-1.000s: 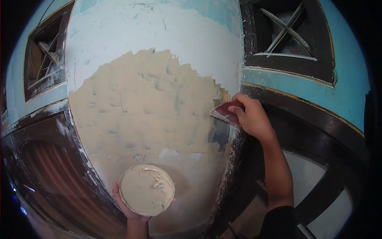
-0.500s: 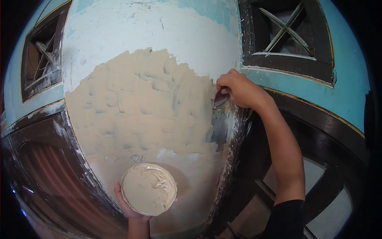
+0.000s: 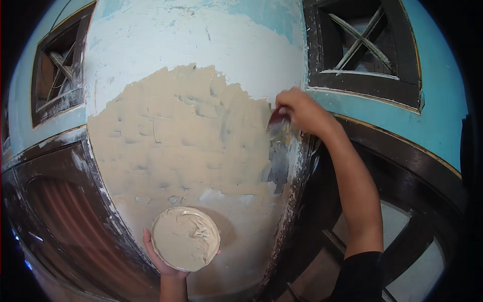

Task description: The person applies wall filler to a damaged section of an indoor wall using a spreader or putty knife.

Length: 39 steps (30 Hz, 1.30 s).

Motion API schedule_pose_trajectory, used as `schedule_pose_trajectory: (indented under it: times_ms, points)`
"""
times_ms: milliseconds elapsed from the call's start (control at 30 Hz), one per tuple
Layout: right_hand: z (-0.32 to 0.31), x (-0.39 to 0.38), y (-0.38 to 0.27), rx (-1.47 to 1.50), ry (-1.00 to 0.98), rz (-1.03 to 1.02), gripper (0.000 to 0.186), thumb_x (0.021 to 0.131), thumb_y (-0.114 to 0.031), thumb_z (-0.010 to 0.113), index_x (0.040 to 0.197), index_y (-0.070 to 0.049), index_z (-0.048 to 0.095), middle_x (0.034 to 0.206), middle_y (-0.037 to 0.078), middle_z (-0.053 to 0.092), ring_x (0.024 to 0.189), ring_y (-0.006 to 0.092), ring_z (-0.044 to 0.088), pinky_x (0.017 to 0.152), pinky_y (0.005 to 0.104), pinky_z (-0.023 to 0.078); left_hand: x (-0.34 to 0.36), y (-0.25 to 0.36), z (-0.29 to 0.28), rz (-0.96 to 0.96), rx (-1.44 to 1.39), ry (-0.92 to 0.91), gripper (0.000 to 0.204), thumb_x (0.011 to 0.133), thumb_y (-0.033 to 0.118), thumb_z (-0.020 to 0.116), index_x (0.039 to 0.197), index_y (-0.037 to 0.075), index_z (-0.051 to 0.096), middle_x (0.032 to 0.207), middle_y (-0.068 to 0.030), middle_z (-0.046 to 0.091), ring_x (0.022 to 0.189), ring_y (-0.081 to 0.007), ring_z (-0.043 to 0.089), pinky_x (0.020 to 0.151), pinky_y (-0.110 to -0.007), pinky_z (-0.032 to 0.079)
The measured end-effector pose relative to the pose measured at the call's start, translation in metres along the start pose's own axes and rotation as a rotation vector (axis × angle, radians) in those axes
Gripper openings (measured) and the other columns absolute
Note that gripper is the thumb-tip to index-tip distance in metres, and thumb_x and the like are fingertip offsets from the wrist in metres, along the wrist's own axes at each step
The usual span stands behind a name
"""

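My left hand cups a round tub from below, low in front of the wall. Smooth beige putty fills it, with scooped ridges at its right side. Higher up at the right, my right hand is closed around a flat scraper, dark reddish with a greyish lower edge. The scraper's edge meets the wall at the right border of a broad beige putty patch. Just below it runs a bare dark grey strip.
White and faded turquoise wall lies above the patch. Dark wooden door frames flank it, a curtained panel at left and a glazed door at right. Window openings with crossed bars sit above both.
The scraper has moved slightly up the wall and its tilt has changed. The view has shifted a little; the tub stays in my left hand.
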State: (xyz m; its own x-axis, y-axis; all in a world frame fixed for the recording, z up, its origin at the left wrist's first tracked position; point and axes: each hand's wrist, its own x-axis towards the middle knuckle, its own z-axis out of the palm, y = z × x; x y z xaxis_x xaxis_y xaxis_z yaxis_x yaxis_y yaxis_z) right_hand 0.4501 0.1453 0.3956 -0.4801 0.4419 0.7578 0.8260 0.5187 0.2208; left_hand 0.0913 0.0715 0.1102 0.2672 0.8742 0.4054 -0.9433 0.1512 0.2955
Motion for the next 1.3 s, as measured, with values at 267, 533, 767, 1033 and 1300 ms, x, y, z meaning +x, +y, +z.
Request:
schedule_pose_trajectory:
  times_ms: [267, 533, 767, 1033, 1300]
  points:
    - [0.016, -0.008, 0.001, 0.029, -0.148, 0.115, 0.01, 0.09, 0.001, 0.069, 0.099, -0.003, 0.068, 0.096, 0.016, 0.067, 0.097, 0.0355, 0.062, 0.09, 0.0423, 0.051, -0.012, 0.001, -0.002, 0.029, 0.054, -0.009, 0.095, 0.093, 0.084, 0.034, 0.159, 0.016, 0.042, 0.159, -0.0207, 0.043, 0.131, -0.0609, 0.047, 0.086, -0.09, 0.042]
    - [-0.008, -0.002, -0.019, 0.177, -0.109, 0.103, 0.009, 0.09, 0.001, 0.069, 0.098, -0.002, 0.069, 0.098, 0.017, 0.068, 0.099, 0.0364, 0.064, 0.09, 0.043, 0.051, -0.025, 0.007, -0.005, 0.059, 0.105, -0.003, 0.096, 0.093, 0.085, 0.035, 0.159, 0.016, 0.041, 0.159, -0.0218, 0.042, 0.131, -0.0645, 0.045, 0.085, -0.09, 0.042]
    - [-0.02, 0.011, -0.007, 0.083, 0.02, 0.043, 0.009, 0.09, 0.003, 0.067, 0.098, 0.001, 0.069, 0.094, 0.019, 0.071, 0.097, 0.0372, 0.066, 0.087, 0.0425, 0.052, -0.023, 0.004, 0.0, 0.062, 0.15, -0.017, 0.097, 0.092, 0.085, 0.036, 0.16, 0.016, 0.04, 0.159, -0.0228, 0.042, 0.131, -0.0677, 0.043, 0.085, -0.09, 0.043]
    - [0.016, -0.006, -0.008, 0.092, -0.27, 0.128, 0.013, 0.087, 0.006, 0.067, 0.098, 0.0, 0.07, 0.098, 0.02, 0.071, 0.098, 0.042, 0.065, 0.088, 0.0461, 0.052, -0.031, 0.015, -0.005, 0.076, 0.2, -0.029, 0.099, 0.091, 0.086, 0.036, 0.16, 0.015, 0.039, 0.16, -0.024, 0.041, 0.13, -0.0713, 0.041, 0.085, -0.089, 0.043]
    - [-0.007, -0.005, -0.024, 0.28, -0.195, 0.179, 0.007, 0.091, 0.002, 0.067, 0.098, 0.002, 0.068, 0.091, 0.019, 0.071, 0.089, 0.0316, 0.069, 0.083, 0.0375, 0.053, -0.042, 0.018, -0.007, 0.104, 0.14, 0.028, 0.097, 0.092, 0.086, 0.036, 0.16, 0.017, 0.04, 0.159, -0.0241, 0.042, 0.131, -0.0711, 0.041, 0.086, -0.089, 0.043]
